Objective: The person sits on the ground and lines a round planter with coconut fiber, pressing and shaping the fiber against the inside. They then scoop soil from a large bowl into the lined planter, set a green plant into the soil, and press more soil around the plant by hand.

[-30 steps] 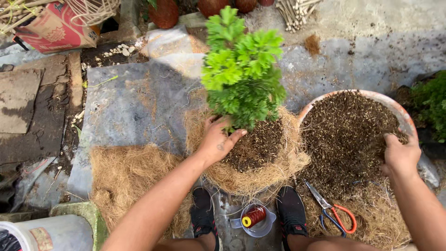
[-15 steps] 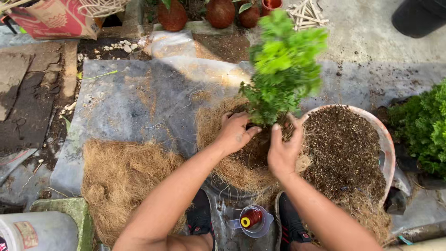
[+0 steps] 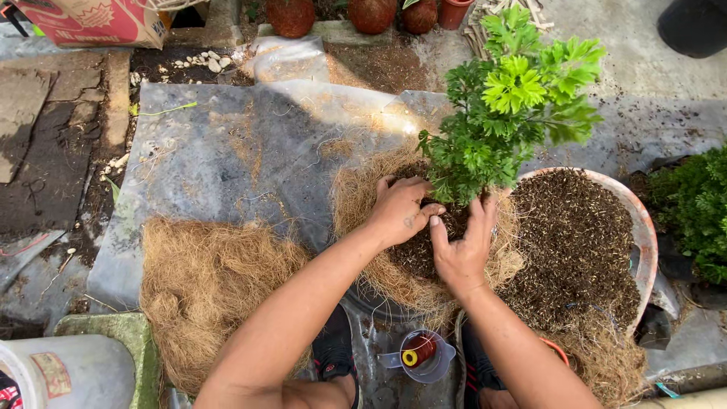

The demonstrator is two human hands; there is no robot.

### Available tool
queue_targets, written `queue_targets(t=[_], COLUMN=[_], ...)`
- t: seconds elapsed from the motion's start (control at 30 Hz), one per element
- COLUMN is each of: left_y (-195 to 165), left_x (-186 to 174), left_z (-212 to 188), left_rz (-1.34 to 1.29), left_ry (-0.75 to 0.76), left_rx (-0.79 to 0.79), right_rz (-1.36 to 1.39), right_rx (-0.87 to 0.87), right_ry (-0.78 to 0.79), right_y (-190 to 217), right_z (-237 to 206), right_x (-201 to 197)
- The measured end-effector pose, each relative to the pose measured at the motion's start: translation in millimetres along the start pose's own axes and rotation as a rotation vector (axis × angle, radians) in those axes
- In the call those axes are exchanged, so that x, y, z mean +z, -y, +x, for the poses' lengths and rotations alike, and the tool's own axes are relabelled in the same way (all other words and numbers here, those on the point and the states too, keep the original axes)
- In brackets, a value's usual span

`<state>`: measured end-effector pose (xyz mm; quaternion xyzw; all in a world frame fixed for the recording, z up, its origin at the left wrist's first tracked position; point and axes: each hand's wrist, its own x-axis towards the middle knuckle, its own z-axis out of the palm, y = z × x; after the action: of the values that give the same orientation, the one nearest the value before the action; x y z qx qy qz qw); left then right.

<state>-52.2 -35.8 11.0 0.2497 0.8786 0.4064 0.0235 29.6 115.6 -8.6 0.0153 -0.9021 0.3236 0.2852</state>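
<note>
A small leafy green plant (image 3: 512, 106) stands upright in a ball of dark soil (image 3: 419, 254) that rests in a nest of brown coconut fibre (image 3: 362, 197). My left hand (image 3: 397, 210) presses on the soil at the left of the stem. My right hand (image 3: 463, 250) cups the soil at the front right, thumb up against the stem base. The two hands almost touch around the plant. The stem base is hidden by leaves and fingers.
A wide basin (image 3: 642, 227) of dark soil sits at the right. A loose heap of coconut fibre (image 3: 204, 284) lies at the left on a grey sheet (image 3: 235, 151). A clear cup with a red-and-yellow thread spool (image 3: 418, 353) stands between my shoes. Round pots (image 3: 291, 15) line the far edge; a white bucket (image 3: 68, 375) stands at lower left.
My right hand left the basin rim and came onto the soil ball beside my left hand. Both hands now close around the plant's base.
</note>
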Motion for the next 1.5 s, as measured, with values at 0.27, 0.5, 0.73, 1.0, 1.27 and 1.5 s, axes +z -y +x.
queue_targets(t=[0.27,0.5,0.73,1.0,1.27,1.5], left_y=[1.7,-2.3,-6.0,-7.0,-10.9,-12.8], left_x=[1.8,-2.0,-9.8,-15.7,-23.7,-32.0], left_z=[2.5,12.8,10.5,11.4,10.1,13.4], left_rz=[0.031,0.055,0.077,0.049,0.054,0.041], left_ry=[-0.027,0.131,0.154,0.148,0.196,0.210], left_rx=[0.056,-0.072,-0.091,-0.115,-0.135,-0.136], right_rz=[0.150,-0.186,-0.174,-0.388,-0.039,-0.216], right_rx=[0.015,-0.354,-0.266,0.067,-0.012,0.038], right_ry=[0.266,0.545,0.454,0.642,0.435,0.425], right_y=[3.1,10.1,15.2,31.0,11.0,18.9], right_z=[-20.1,-32.4,-16.4,31.6,22.6,35.1], right_x=[-23.9,-40.4,-43.3,-23.3,-23.3,-5.3])
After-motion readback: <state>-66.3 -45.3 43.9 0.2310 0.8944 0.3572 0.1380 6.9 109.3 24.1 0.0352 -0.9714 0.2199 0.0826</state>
